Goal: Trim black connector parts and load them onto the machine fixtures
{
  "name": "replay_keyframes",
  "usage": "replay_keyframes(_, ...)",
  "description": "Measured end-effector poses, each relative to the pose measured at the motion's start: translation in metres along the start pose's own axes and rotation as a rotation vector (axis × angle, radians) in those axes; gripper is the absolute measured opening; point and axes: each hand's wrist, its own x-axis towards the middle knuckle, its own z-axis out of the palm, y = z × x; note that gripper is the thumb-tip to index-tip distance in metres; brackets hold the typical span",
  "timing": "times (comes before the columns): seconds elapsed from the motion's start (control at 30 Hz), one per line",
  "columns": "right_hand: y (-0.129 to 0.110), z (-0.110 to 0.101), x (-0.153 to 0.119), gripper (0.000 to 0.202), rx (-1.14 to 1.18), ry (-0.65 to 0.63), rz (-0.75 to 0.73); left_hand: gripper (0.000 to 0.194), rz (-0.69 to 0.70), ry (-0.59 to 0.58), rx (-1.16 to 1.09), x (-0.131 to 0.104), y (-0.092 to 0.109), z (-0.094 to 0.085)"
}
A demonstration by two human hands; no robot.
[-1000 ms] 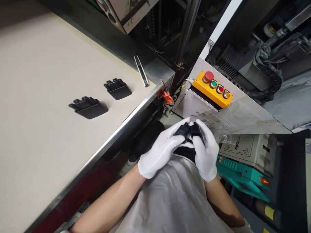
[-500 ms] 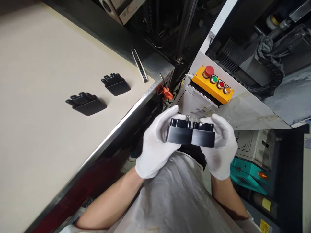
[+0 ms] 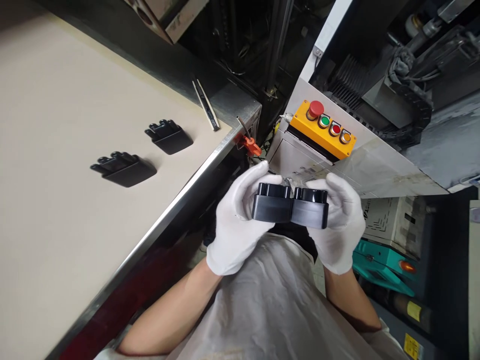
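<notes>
Two hands in white gloves meet in front of the wearer's grey apron point(image 3: 262, 305), seen from above. The left hand point(image 3: 236, 220) has its fingers curled in round the outer end of one black block point(image 3: 272, 207), holding it. The right hand point(image 3: 339, 225) holds a matching block point(image 3: 309, 214) the same way, its fingers bent behind the outer end. The two held blocks sit side by side, inner ends touching, smooth bases towards the viewer and rounded prongs upward. They are off the table point(image 3: 75, 225), beyond its metal front edge.

On the table's beige top, near that edge, lie two more pronged black pieces: one point(image 3: 174, 141) close to the far right corner, the other point(image 3: 129, 172) farther left along the edge, just apart from it. Both have prongs pointing away from the metal edge. Nearer the corner, a slim tool with two pale arms point(image 3: 207, 107) lies partly across the dark border at the back. An orange clip point(image 3: 252, 146) hangs at the corner itself.

Past the corner, a yellow control box point(image 3: 322, 132) carries a large red button and three smaller ones: green, red and orange.
</notes>
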Motion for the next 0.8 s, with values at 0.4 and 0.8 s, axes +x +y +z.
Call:
replay_keyframes(0.4, -0.004, 0.003, 0.011, 0.058, 0.058, 0.026, -0.013, 0.071, 0.057, 0.026, 0.017, 0.010, 0.007, 0.003)
replay_keyframes(0.8, -0.004, 0.022, 0.011, 0.054, 0.077, -0.163, -0.074, 0.053, 0.115, 0.058, 0.134, 0.006, 0.014, 0.003)
